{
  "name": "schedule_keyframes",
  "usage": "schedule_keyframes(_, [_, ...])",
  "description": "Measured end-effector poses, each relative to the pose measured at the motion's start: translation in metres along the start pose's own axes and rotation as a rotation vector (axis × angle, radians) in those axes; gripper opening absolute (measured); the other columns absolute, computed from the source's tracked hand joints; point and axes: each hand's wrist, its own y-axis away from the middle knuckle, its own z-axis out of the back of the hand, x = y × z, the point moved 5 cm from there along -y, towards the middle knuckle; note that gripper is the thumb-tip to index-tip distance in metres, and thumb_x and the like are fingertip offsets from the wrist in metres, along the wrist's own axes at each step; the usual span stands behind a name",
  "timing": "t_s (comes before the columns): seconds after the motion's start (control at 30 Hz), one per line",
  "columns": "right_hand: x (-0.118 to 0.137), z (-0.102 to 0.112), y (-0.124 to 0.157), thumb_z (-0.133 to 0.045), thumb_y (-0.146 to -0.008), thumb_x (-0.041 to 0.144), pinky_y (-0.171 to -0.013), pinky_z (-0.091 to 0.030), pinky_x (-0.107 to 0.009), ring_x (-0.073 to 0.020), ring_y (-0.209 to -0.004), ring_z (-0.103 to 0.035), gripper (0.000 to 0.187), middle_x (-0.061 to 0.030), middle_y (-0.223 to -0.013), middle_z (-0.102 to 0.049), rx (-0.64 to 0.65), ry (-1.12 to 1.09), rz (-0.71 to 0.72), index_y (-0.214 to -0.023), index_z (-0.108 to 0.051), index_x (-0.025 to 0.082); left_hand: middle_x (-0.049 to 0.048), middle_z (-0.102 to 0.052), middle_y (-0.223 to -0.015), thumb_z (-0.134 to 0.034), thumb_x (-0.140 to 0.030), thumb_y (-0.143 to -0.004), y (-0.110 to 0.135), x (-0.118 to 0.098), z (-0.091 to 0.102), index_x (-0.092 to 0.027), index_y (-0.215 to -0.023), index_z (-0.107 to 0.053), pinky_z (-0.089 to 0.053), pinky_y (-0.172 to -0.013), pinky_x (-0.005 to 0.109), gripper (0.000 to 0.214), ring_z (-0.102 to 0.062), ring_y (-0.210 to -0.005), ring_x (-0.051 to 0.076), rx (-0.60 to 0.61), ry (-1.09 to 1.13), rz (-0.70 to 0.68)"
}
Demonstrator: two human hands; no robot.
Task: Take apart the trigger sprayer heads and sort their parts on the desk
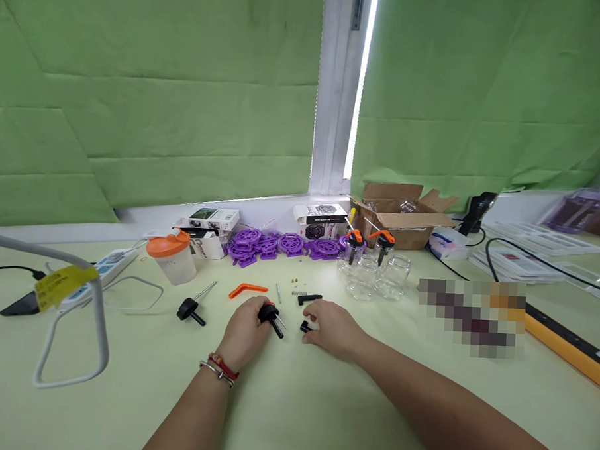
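My left hand (246, 332) is closed around a black round cap with a stem and a thin metal rod (274, 320), the stem pointing down toward the table. My right hand (332, 329) has its fingers curled at a small black part (305, 327), which sits by the thumb and fingertips. Just beyond those fingers lies a black crank-shaped piece (309, 299), beside a small spring (299, 293). A metal pin (278, 293), an orange bent handle (248, 289) and tiny brass bits (294, 280) lie farther back. Another black cap with a rod (191, 309) rests at left.
Glass jars (361, 285) stand right of centre, two topped with orange-and-black heads. Purple wheel-like parts (290, 244), small boxes and an open cardboard box (404, 219) line the back. An orange-lidded cup (172, 258), power strip (101, 276) and grey metal frame (104, 329) occupy the left.
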Motion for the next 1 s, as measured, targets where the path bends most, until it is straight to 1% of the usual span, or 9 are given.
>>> schedule_keyframes(0.17, [-0.010, -0.002, 0.010, -0.061, -0.074, 0.028, -0.058, -0.031, -0.024, -0.0170, -0.074, -0.055, 0.010, -0.0042, -0.082, -0.064, 0.008, -0.013, -0.017, -0.077, -0.066, 0.020, 0.0029, -0.062, -0.086, -0.050, -0.010, -0.066, -0.001, 0.010, 0.001, -0.022, -0.084, -0.056, -0.040, -0.062, 0.027, 0.022, -0.057, -0.075, 0.019, -0.009, -0.108, 0.091])
schedule_keyframes(0.37, [-0.024, 0.010, 0.001, -0.055, -0.078, 0.024, -0.061, -0.033, -0.024, -0.0156, -0.072, -0.055, 0.009, -0.0032, -0.080, -0.065, -0.111, -0.074, -0.070, -0.079, -0.063, 0.020, 0.0058, -0.062, -0.088, -0.051, -0.014, -0.069, 0.003, 0.002, -0.008, -0.020, -0.088, -0.055, -0.043, -0.067, 0.030, 0.020, -0.058, -0.082, 0.021, 0.044, -0.155, 0.096])
schedule_keyframes(0.47, [-0.033, 0.018, -0.006, -0.055, -0.077, 0.023, -0.061, -0.034, -0.024, -0.0155, -0.071, -0.055, 0.010, -0.0030, -0.080, -0.065, -0.111, -0.074, -0.099, -0.083, -0.063, 0.020, 0.0103, -0.061, -0.099, -0.054, -0.017, -0.068, 0.003, -0.002, -0.008, -0.017, -0.098, -0.055, -0.044, -0.078, 0.036, 0.030, -0.056, -0.095, 0.026, 0.019, -0.217, 0.094])
schedule_keyframes(0.57, [-0.037, 0.020, -0.011, -0.060, -0.074, 0.022, -0.064, -0.037, -0.024, -0.0165, -0.075, -0.057, 0.012, -0.0030, -0.083, -0.066, -0.056, -0.074, -0.054, -0.083, -0.066, 0.021, 0.0141, -0.054, -0.118, -0.057, -0.018, -0.066, 0.006, -0.016, -0.002, -0.014, -0.115, -0.049, -0.036, -0.096, 0.044, 0.049, -0.045, -0.115, 0.030, -0.103, -0.260, 0.001])
schedule_keyframes(0.67, [-0.035, 0.020, -0.014, -0.062, -0.071, 0.020, -0.069, -0.040, -0.025, -0.0181, -0.080, -0.059, 0.017, -0.0035, -0.088, -0.067, -0.032, -0.078, 0.014, -0.085, -0.070, 0.021, 0.0140, -0.044, -0.132, -0.053, -0.019, -0.073, 0.017, -0.042, -0.005, -0.015, -0.125, -0.041, -0.030, -0.105, 0.045, 0.054, -0.035, -0.127, 0.028, -0.157, -0.168, -0.194])
schedule_keyframes(0.73, [-0.031, 0.022, -0.014, -0.061, -0.070, 0.017, -0.072, -0.042, -0.026, -0.0188, -0.084, -0.059, 0.020, -0.0043, -0.090, -0.066, -0.046, -0.072, 0.058, -0.086, -0.071, 0.021, 0.0135, -0.042, -0.134, -0.048, -0.017, -0.077, 0.025, -0.058, -0.015, -0.016, -0.127, -0.040, -0.032, -0.106, 0.042, 0.051, -0.035, -0.127, 0.026, -0.088, -0.092, -0.296])
schedule_keyframes(0.8, [-0.025, 0.023, -0.015, -0.060, -0.069, 0.014, -0.073, -0.043, -0.026, -0.0187, -0.084, -0.059, 0.021, -0.0047, -0.090, -0.065, -0.035, -0.062, 0.101, -0.085, -0.072, 0.021, 0.0117, -0.044, -0.133, -0.045, -0.015, -0.079, 0.032, -0.068, -0.029, -0.019, -0.126, -0.042, -0.034, -0.105, 0.041, 0.047, -0.038, -0.125, 0.024, 0.001, -0.040, -0.330])
schedule_keyframes(0.9, [-0.018, 0.024, -0.014, -0.058, -0.068, 0.012, -0.072, -0.044, -0.025, -0.0175, -0.082, -0.059, 0.022, -0.0043, -0.088, -0.064, -0.005, -0.081, 0.144, -0.083, -0.072, 0.020, 0.0107, -0.045, -0.131, -0.043, -0.012, -0.078, 0.036, -0.072, -0.047, -0.018, -0.122, -0.045, -0.035, -0.105, 0.037, 0.044, -0.041, -0.122, 0.021, 0.084, 0.015, -0.295])
schedule_keyframes(1.0, [-0.021, 0.025, -0.013, -0.058, -0.069, 0.013, -0.072, -0.046, -0.026, -0.0166, -0.080, -0.060, 0.020, -0.0042, -0.090, -0.065, -0.027, -0.155, 0.121, -0.083, -0.072, 0.020, 0.0112, -0.049, -0.122, -0.046, -0.013, -0.076, 0.033, -0.066, -0.056, -0.017, -0.114, -0.048, -0.039, -0.099, 0.034, 0.038, -0.046, -0.114, 0.021, 0.130, 0.036, -0.179])
